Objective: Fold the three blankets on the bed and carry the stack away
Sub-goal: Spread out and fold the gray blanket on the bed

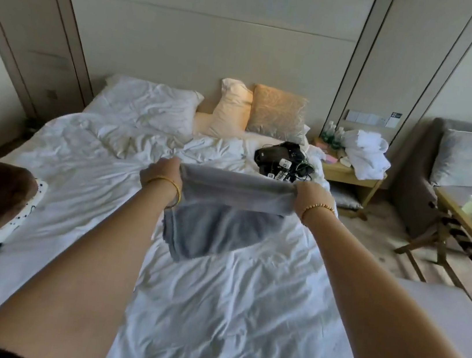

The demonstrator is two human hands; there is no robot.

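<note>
Fingers of both hands, left [159, 173] and right [311, 196], grip one grey blanket [223, 213] above the bed [210, 311].

Three pillows [150, 107] are lying at the bed's head, upper centre; one grey blanket [218, 206] is hanging mid-frame; two hands [161, 173] are showing.

1. One head-worn, wide-angle view looks forward and down from the foot of the bed [210, 311] toward the headboard wall [206, 38].
2. Arms fill the near frame; a nightstand [347, 176] sits far right.
</note>
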